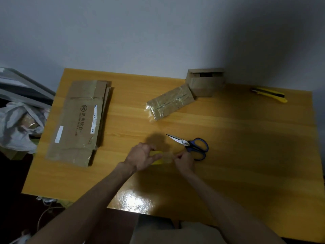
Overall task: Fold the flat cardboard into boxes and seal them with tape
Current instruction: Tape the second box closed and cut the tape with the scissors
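Above the middle of the wooden table (246,155), my left hand (140,158) grips a yellow tape roll (157,162). My right hand (184,162) pinches the free end of a clear tape strip (168,157) stretched out from the roll. A stack of flat cardboard (77,120) lies on the table's left side. A small taped box (170,103) lies at the middle back, with its end against another folded cardboard box (205,81) standing by the wall.
Blue-handled scissors (191,146) lie shut just behind my right hand. A yellow utility knife (269,94) lies at the back right. Off the table's left edge are a white plastic bag (17,127) and grey boards (21,88).
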